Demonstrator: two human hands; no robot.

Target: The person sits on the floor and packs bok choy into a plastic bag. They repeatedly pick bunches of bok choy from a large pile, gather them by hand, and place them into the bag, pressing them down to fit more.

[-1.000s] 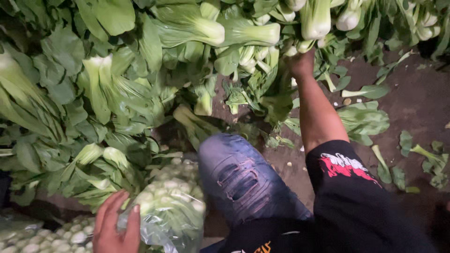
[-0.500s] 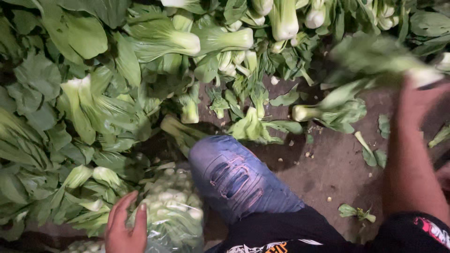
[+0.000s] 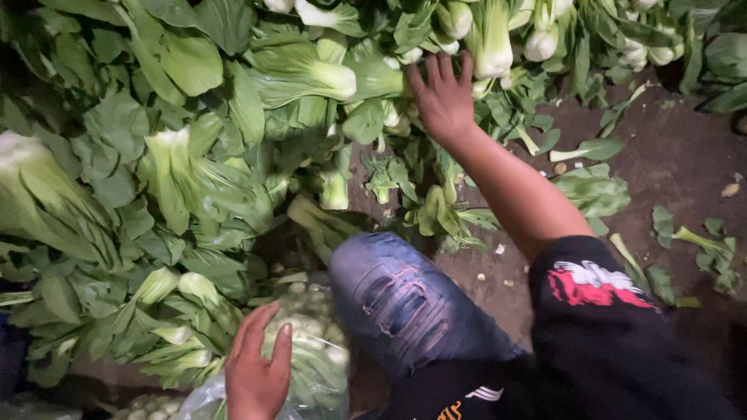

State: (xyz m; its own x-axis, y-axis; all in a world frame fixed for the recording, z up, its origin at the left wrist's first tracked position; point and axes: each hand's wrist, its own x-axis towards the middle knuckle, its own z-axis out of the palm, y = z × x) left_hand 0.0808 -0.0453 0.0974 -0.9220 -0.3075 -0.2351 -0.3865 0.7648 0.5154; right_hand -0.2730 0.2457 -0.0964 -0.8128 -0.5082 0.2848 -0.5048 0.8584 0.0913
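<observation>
Green-and-white bok choy (image 3: 311, 78) — faded blue ripped jeans (image 3: 405, 303)

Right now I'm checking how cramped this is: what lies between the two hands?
In the head view, the person's bent knee in ripped jeans and loose bok choy lie between the left hand and right hand.

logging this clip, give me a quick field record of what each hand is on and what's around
left hand: left hand rests on a clear plastic bag of greens, fingers flat
right hand: right hand reaches into the heap of bok choy, fingers spread on it
knee: bent knee in torn blue jeans between the arms
ground: dark soil strewn with loose leaves
</observation>
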